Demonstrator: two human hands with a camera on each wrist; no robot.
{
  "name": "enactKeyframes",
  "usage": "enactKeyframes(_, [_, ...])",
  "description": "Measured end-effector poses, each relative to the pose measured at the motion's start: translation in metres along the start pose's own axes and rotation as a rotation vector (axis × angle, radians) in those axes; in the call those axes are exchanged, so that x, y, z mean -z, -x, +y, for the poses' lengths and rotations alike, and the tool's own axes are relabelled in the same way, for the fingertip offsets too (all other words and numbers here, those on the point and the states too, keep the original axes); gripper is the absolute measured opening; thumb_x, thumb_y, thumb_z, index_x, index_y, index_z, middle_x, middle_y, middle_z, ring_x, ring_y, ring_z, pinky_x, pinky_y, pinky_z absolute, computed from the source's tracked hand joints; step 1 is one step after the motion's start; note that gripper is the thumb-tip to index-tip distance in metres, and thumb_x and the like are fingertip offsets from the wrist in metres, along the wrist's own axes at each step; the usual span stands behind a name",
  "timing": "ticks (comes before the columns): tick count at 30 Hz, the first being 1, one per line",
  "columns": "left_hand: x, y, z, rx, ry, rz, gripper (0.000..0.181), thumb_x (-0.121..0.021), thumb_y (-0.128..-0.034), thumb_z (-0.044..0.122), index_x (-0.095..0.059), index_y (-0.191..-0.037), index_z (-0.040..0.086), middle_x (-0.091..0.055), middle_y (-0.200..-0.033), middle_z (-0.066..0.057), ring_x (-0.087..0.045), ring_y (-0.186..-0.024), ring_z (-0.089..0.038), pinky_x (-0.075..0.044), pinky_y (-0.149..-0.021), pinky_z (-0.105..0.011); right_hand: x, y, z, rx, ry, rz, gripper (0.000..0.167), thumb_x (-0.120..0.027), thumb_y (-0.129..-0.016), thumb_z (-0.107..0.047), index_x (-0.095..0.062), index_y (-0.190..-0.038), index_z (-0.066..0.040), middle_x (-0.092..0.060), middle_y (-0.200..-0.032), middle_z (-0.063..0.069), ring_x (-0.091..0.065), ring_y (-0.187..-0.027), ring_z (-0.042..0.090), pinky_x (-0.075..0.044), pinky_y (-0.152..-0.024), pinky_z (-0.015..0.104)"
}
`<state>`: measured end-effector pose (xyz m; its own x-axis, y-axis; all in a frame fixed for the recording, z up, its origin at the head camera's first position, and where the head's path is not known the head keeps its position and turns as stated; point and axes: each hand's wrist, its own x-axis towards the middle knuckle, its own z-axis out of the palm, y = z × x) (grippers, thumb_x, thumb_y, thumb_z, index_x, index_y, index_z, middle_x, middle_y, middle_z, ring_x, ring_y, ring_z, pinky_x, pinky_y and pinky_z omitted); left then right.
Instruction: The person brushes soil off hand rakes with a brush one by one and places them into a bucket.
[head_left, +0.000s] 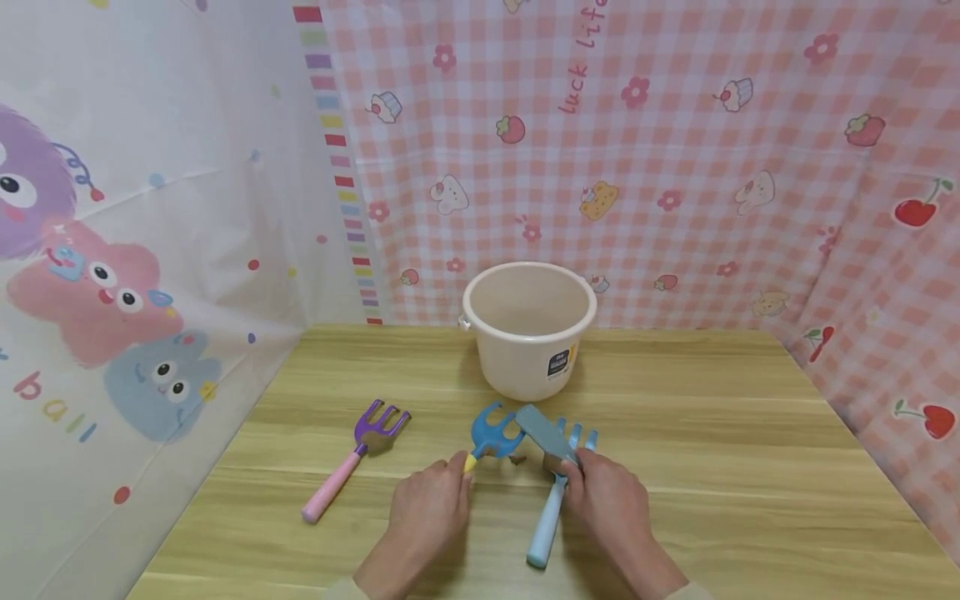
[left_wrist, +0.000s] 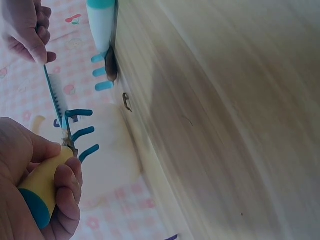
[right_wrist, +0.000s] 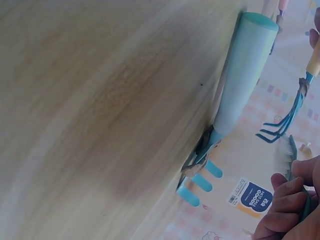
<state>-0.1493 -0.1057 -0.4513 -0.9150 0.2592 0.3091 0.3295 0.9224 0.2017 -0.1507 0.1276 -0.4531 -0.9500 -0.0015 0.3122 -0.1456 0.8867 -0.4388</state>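
My left hand (head_left: 427,504) grips the yellow handle (left_wrist: 47,177) of a small hand rake with a blue three-tined head (head_left: 491,437). Brown dirt clings to its neck (left_wrist: 69,143). In my right hand (head_left: 611,500) is a brush with a flat blue-green back (head_left: 546,433). Its white bristles (left_wrist: 59,90) face the raised rake, close to its tines; whether they touch I cannot tell. Below the right hand lies a light-blue hand rake (head_left: 547,521), with brown dirt (right_wrist: 195,167) around its neck and head. A small brown crumb (head_left: 517,459) sits on the table between the hands.
A cream bucket (head_left: 517,362) stands behind the tools, near the checked cloth (head_left: 487,225) at the back. On the left of the wooden table (head_left: 712,417) lies another hand rake (head_left: 332,487), with pink handle and purple head. A printed cloth (head_left: 225,275) hangs along the left side.
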Motion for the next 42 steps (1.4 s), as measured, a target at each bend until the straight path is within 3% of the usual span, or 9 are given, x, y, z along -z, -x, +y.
enactKeyframes(6, [0.001, -0.002, -0.002, 0.024, -0.005, -0.016, 0.023, -0.067, -0.0917, 0.019, -0.065, -0.111, 0.007, -0.052, -0.064, -0.001, -0.049, -0.048, -0.018, -0.039, -0.041, -0.029, 0.002, 0.0, -0.001, -0.016, -0.027, 0.02, 0.019, -0.066, -0.094, -0.021, -0.059, -0.079, -0.014, -0.056, -0.066, 0.0, -0.053, -0.057, 0.021, -0.04, -0.046, 0.039])
enactKeyframes(10, [0.001, -0.003, 0.001, 0.012, -0.008, -0.026, 0.023, -0.067, -0.0918, 0.019, -0.065, -0.111, 0.007, -0.053, -0.064, -0.001, -0.05, -0.049, -0.019, -0.039, -0.041, -0.03, 0.001, 0.002, -0.009, 0.07, -0.064, 0.055, 0.021, -0.07, -0.093, -0.021, -0.058, -0.076, -0.015, -0.055, -0.064, -0.001, -0.053, -0.055, 0.02, -0.04, -0.046, 0.037])
enactKeyframes(15, [0.0, -0.004, 0.004, -0.01, -0.019, 0.012, 0.021, -0.067, -0.0905, 0.02, -0.066, -0.108, 0.008, -0.055, -0.064, -0.003, -0.055, -0.051, -0.022, -0.042, -0.042, -0.033, -0.002, 0.007, -0.021, 0.177, -0.061, 0.023, 0.011, -0.07, -0.092, -0.02, -0.066, -0.089, -0.011, -0.062, -0.071, -0.001, -0.055, -0.056, 0.016, -0.041, -0.045, 0.033])
enactKeyframes(19, [0.002, -0.004, 0.005, -0.024, -0.019, 0.033, 0.021, -0.068, -0.0904, 0.019, -0.067, -0.108, 0.008, -0.057, -0.065, -0.004, -0.056, -0.052, -0.023, -0.043, -0.042, -0.034, -0.005, 0.008, -0.02, 0.131, -0.044, 0.004, 0.014, -0.07, -0.093, -0.02, -0.071, -0.101, -0.009, -0.069, -0.079, 0.003, -0.061, -0.06, 0.019, -0.044, -0.045, 0.036])
enactKeyframes(22, [0.003, -0.004, 0.005, -0.024, -0.009, 0.026, 0.021, -0.067, -0.091, 0.019, -0.067, -0.108, 0.007, -0.057, -0.065, -0.004, -0.055, -0.051, -0.022, -0.043, -0.042, -0.033, -0.006, 0.007, -0.017, 0.08, -0.046, -0.003, 0.009, -0.069, -0.093, -0.02, -0.069, -0.091, -0.012, -0.064, -0.071, 0.0, -0.058, -0.058, 0.017, -0.042, -0.045, 0.036])
enactKeyframes(26, [0.003, -0.003, 0.003, -0.027, -0.005, 0.014, 0.021, -0.066, -0.0916, 0.019, -0.066, -0.109, 0.006, -0.057, -0.065, -0.003, -0.055, -0.05, -0.022, -0.042, -0.042, -0.032, -0.007, 0.005, -0.01, 0.043, -0.025, -0.001, 0.017, -0.067, -0.094, -0.022, -0.06, -0.08, -0.015, -0.058, -0.066, -0.001, -0.057, -0.057, 0.021, -0.041, -0.047, 0.04])
enactKeyframes(32, [0.0, 0.0, 0.002, -0.037, -0.001, 0.005, 0.021, -0.067, -0.091, 0.018, -0.067, -0.108, 0.006, -0.057, -0.064, -0.003, -0.055, -0.051, -0.021, -0.042, -0.042, -0.032, -0.008, 0.003, -0.006, 0.044, -0.019, 0.042, 0.021, -0.069, -0.093, -0.022, -0.057, -0.078, -0.015, -0.053, -0.063, -0.001, -0.053, -0.054, 0.023, -0.04, -0.045, 0.04])
enactKeyframes(39, [0.002, -0.004, 0.002, -0.006, 0.009, -0.005, 0.019, -0.066, -0.0912, 0.017, -0.066, -0.106, 0.005, -0.056, -0.064, -0.003, -0.054, -0.051, -0.021, -0.043, -0.043, -0.033, -0.007, 0.012, -0.019, 0.256, -0.06, 0.08, 0.012, -0.072, -0.09, -0.017, -0.062, -0.084, -0.013, -0.065, -0.08, 0.0, -0.06, -0.062, 0.016, -0.046, -0.048, 0.033])
enactKeyframes(42, [0.004, -0.005, 0.003, 0.003, 0.024, -0.017, 0.019, -0.066, -0.0918, 0.017, -0.066, -0.106, 0.005, -0.054, -0.063, -0.002, -0.052, -0.05, -0.019, -0.042, -0.043, -0.032, -0.01, 0.013, -0.019, 0.234, -0.041, 0.071, 0.009, -0.073, -0.089, -0.017, -0.066, -0.091, -0.011, -0.07, -0.092, 0.005, -0.067, -0.07, 0.024, -0.051, -0.051, 0.038])
